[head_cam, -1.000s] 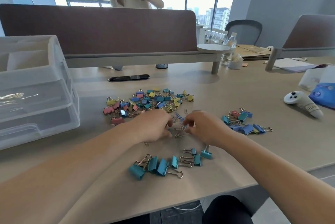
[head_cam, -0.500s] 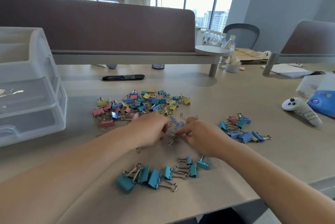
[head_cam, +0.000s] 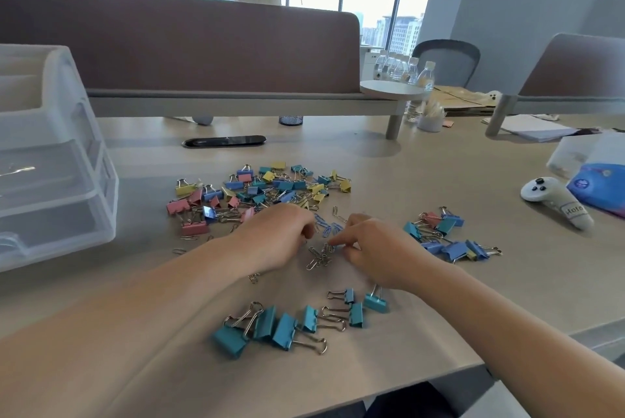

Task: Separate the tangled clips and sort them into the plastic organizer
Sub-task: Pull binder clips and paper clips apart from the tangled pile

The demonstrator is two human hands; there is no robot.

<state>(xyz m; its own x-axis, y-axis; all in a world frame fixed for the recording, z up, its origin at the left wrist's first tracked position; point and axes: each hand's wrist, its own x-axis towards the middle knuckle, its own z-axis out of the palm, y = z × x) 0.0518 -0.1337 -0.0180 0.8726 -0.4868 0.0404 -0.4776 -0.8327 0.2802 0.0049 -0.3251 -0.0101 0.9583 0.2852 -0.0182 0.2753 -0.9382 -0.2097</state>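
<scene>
My right hand [head_cam: 375, 248] pinches the silver paper-clip tangle [head_cam: 319, 257] on the worktop [head_cam: 406, 174]; my left hand [head_cam: 277, 235] curls just beside it (gripping anything? I cannot tell). Teal binder clips [head_cam: 280, 326] lie nearer me, the mixed pile [head_cam: 267, 186] beyond my knuckles, the plastic organizer [head_cam: 57, 164] well off to the left

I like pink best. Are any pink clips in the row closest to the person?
No, the near row of binder clips is all teal; the pink ones lie farther back on the left.
</scene>
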